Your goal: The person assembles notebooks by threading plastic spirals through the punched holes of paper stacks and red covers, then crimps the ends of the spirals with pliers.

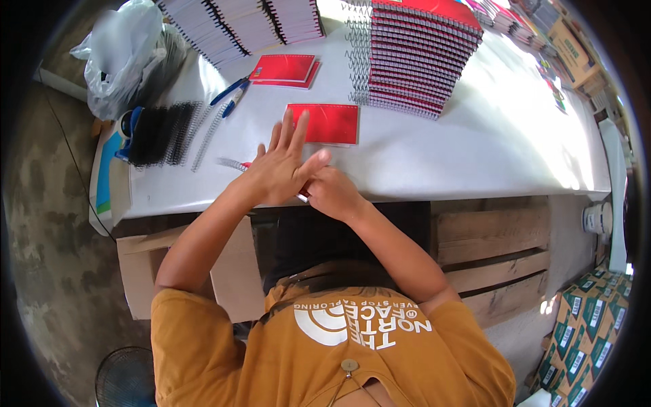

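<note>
My left hand [279, 169] is open above the table's near edge, fingers stretched away from me and thumb pointing right. Beneath it, a metal spiral coil [232, 164] pokes out to the left beside a sliver of red. Tucked against the left palm, my right hand [330, 192] has its fingers curled closed. A small white edge shows by those fingers, but what they hold is mostly hidden. Just beyond the left fingertips lies a red-covered booklet [332, 125], its punched edge at the top.
Farther off lie two red booklets [283, 70], blue-handled tools [232, 95], a loose coil [209, 142] and a row of dark coils [166, 134]. A tall stack of red spiral notebooks [420, 61] stands right of centre. Bound page stacks [244, 24] and a plastic bag [125, 57] stand far left.
</note>
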Available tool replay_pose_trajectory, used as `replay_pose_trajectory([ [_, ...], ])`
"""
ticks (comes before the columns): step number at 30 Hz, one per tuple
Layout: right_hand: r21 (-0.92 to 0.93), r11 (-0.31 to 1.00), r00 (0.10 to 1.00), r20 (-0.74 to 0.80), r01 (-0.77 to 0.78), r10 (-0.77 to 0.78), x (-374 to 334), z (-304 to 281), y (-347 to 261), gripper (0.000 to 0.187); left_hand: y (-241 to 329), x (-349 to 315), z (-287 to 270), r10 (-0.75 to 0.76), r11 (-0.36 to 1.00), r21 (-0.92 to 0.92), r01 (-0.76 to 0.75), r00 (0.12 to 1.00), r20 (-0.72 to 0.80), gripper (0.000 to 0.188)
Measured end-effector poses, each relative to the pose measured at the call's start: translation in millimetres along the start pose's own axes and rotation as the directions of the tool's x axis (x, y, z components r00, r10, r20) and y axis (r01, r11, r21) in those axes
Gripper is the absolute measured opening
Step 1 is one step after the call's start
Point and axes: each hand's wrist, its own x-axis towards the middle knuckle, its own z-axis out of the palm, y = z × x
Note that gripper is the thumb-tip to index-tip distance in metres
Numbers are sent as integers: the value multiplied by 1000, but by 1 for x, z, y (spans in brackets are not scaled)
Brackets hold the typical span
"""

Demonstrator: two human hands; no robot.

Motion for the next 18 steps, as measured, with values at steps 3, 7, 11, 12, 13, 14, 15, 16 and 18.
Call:
replay_pose_trajectory([
  [3, -71, 995, 992, -102, 64, -71, 1, 4, 2, 11, 4, 28, 5, 43, 987, 160, 32, 896, -441, 75],
  [7, 297, 928, 968, -40, -225, 247, 7, -8, 3, 21, 5, 36, -25, 228, 973, 90, -213, 810, -540, 50],
  [11, 651, 696, 911, -18, -302, 412, 18, -18, 3, 21, 1, 2, -46, 378, 925, 19, -378, 917, -130, 29],
  [12, 710, 667, 927, -55, -224, 370, 21, -16, 5, 20, -1, -3, -47, 392, 920, 8, -392, 919, -22, 27],
  [13, 708, 661, 931, -13, -249, 365, 20, -15, 7, 19, 1, -4, -46, 329, 944, -11, -329, 944, -4, 22],
  [14, 705, 655, 933, 28, -274, 360, 19, -15, 10, 19, 4, -5, -49, 294, 956, -14, -294, 956, 18, 21],
  [15, 697, 650, 932, 72, -302, 356, 18, -15, 12, 19, 9, -6, -54, 260, 966, -20, -259, 965, 38, 19],
  [16, 689, 664, 932, 45, -290, 360, 18, -14, 12, 18, 12, -5, -57, 226, 974, -27, -225, 972, 58, 17],
  [18, 671, 693, 932, -7, -265, 363, 21, -13, 10, 17, 9, -3, -41, 340, 941, 80, -330, 909, -243, 15],
])
